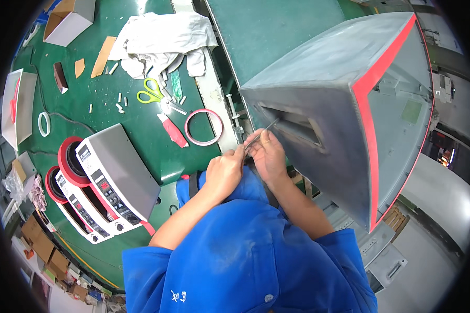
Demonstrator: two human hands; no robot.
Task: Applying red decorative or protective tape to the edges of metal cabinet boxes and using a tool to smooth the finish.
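Note:
Close together in front of my body, my left hand [225, 173] and my right hand [269, 157] are both closed around a thin metal rod-like tool [271, 125]. Its exact kind is hidden by my fingers. The tool's far tip points up and right, at the edge of a rectangular slot [304, 131] in a large grey metal housing [318, 167]. I cannot tell whether the tip touches it. Red tape [368, 141] runs along the housing's open rim. My right hand is nearest the slotted face; my left hand sits just left of it.
On the green table [141, 117] lie yellow-green scissors [150, 93], a red-wrapped blade [173, 131], a tape ring [187, 128], small white pieces and a white cloth [162, 34]. Tape dispensers [125, 172] stand at left. A pale metal rail [214, 99] borders the table beside the housing.

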